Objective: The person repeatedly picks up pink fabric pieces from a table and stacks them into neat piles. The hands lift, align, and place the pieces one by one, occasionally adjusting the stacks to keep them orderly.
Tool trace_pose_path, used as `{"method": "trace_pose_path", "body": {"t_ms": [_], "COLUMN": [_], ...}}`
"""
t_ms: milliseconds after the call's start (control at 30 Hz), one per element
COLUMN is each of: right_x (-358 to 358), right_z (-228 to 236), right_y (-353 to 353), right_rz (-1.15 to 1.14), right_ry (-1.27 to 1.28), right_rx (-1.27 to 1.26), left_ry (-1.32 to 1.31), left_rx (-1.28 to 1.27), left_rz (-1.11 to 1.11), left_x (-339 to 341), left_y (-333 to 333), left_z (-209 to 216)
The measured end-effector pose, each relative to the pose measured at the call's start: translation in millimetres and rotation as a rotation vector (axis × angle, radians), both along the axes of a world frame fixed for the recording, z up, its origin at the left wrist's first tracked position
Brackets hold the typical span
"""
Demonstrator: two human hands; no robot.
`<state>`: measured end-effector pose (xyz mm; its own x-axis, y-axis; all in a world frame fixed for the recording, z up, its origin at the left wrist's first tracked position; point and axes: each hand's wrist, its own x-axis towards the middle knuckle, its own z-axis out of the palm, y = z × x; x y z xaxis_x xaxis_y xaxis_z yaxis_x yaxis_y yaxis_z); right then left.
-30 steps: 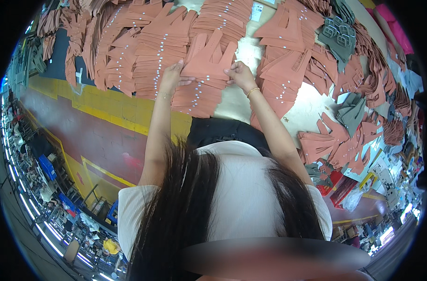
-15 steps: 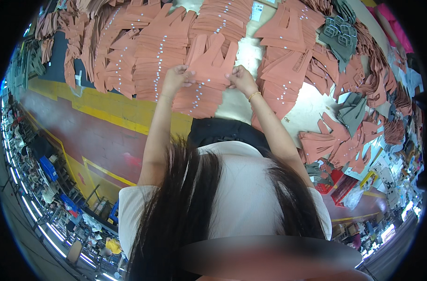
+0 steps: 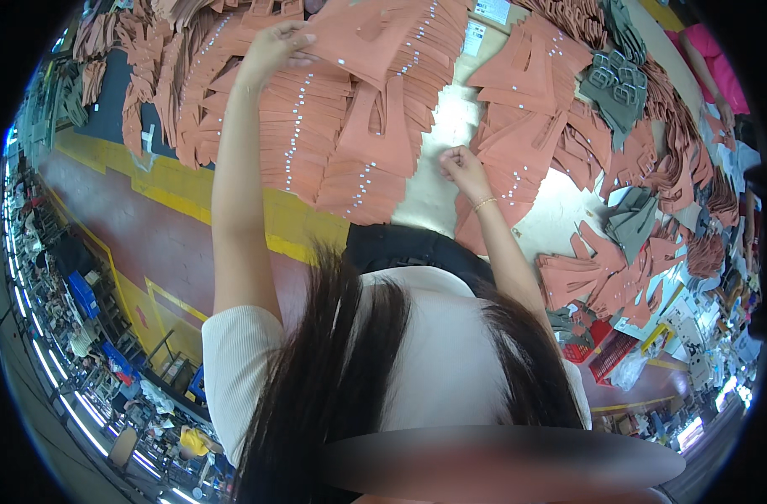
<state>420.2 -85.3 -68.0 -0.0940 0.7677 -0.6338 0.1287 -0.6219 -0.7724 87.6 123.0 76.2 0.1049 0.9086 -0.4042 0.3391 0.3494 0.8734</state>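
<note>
Flat coral piece (image 3: 358, 42), left grip (image 3: 281, 52) pinching it
Right grip (image 3: 465, 170) kinda curled in; red basket (image 3: 600, 333), lower right, has grey-green bits (image 3: 571, 322)

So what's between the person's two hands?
Going from the left hand to the right hand, there are overlapping salmon-coloured pieces, then a strip of pale tabletop. The head view shows this.

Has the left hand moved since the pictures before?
Yes. The left hand has moved forward and a little left, farther from the yellow floor band.
</note>
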Motion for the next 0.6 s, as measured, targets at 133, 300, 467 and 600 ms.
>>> {"method": "trace_pose_path", "body": {"t_ms": [133,300,467,600], "right_x": [10,12,7,13], "right_z": [4,9,19,29], "right_y": [-10,-18,-16,-14], "right_rz": [0.008,0.006,0.047,0.009], "right_ry": [-0.019,-0.070,-0.006,0.001], "right_rx": [0.009,0.042,0.060,0.183], "left_ry": [0.183,0.321,0.409,0.839], "left_rx": [-0.253,-0.340,-0.371,-0.184], "left_rz": [0.000,0.039,-0.063,-0.274], "left_x": [-33,-53,-61,-51], "left_y": [45,59,71,70], "left_z": [-43,-77,-89,-84]}}
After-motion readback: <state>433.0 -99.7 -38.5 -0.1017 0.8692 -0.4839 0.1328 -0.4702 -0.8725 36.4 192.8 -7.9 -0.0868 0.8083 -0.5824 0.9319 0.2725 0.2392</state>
